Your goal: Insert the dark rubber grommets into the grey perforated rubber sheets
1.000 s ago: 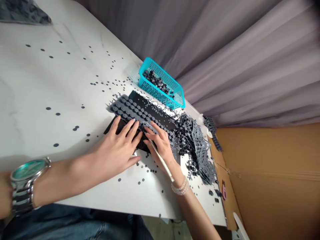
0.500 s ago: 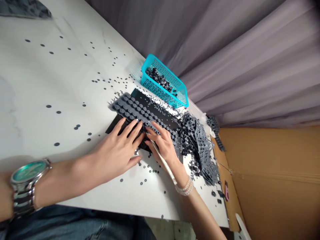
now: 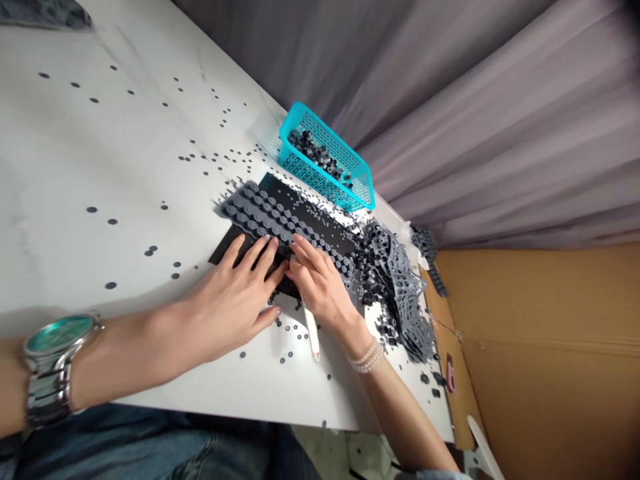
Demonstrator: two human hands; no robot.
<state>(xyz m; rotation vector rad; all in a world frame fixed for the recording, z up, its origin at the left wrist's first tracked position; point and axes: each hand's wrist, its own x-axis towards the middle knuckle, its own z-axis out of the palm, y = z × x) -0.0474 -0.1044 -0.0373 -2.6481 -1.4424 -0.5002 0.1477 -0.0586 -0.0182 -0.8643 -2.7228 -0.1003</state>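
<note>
A dark grey rubbery strip with rows of round raised studs lies across a black mat on the white table. My left hand rests palm down with its fingers spread, fingertips on the strip's near edge. My right hand is closed beside it, its fingertips at the same edge and close to the left index finger. From under the right palm sticks out a white pen-like tool, its rear end toward me. The tool's tip is hidden by the fingers.
A turquoise basket of small dark pieces stands at the far edge. Right of the mat lie a heap of loose black pieces and a perforated grey sheet. Small dark discs are scattered about. A cardboard panel borders the right side.
The right hand has turned, and the white tool's rear end has swung from along the wrist to pointing toward me. The left hand stays on the strip. The whole view has shifted slightly.
</note>
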